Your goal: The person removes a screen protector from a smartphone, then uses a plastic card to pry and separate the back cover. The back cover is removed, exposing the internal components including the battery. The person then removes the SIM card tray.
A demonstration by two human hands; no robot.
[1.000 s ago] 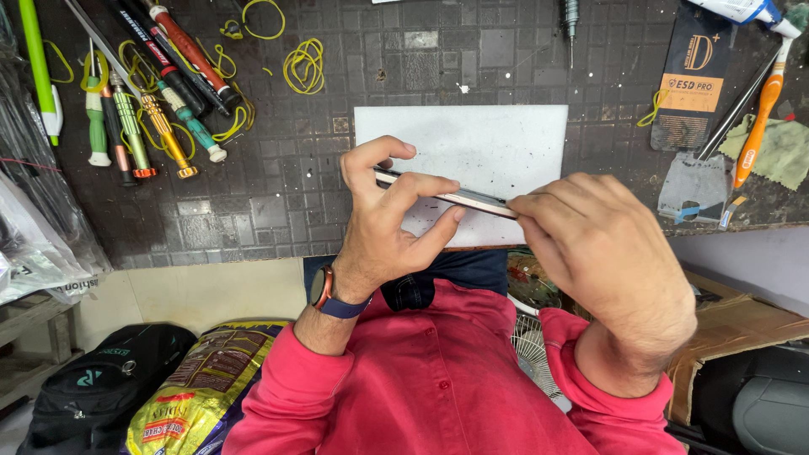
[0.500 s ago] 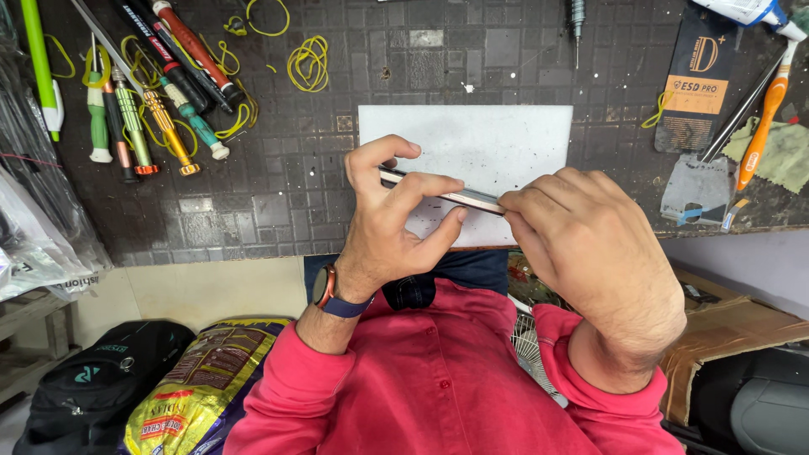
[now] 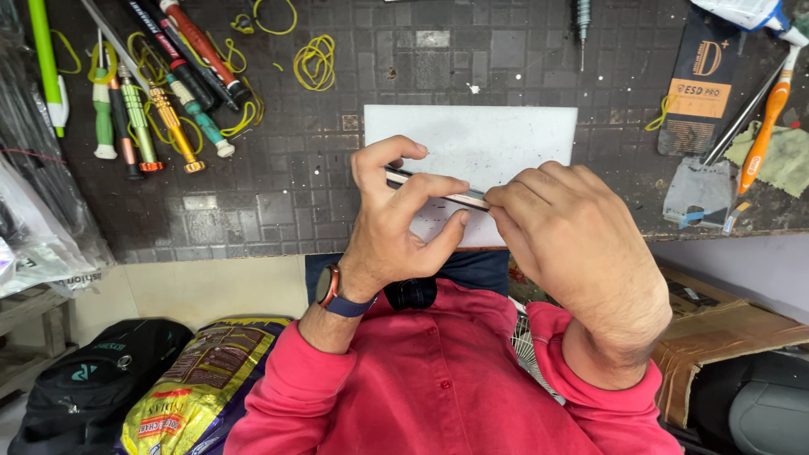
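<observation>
Head view, looking down at two bare hands over a dark, square-gridded tabletop. One thin, flat device with a pale metallic edge, seen edge-on, is held level between the hands, just above one white rectangular plate that lies flat on the tabletop. The left hand has its grip closed around the device: the forefinger curls over the far end, another finger lies along the upper edge, and the thumb presses from below. The right hand closes its grip on the other end, fingertips bunched at the edge; what lies under them is hidden. One wristwatch with a dark blue strap sits on the left wrist, above a red sleeve.

At the far left of the tabletop lies a cluster of small screwdrivers with coloured handles, overlapping too much for an exact count, among several yellow rubber bands. At the right lies one orange-handled brush, beside one dark printed packet. Below the tabletop, one black bag and one yellow printed sack stand side by side.
</observation>
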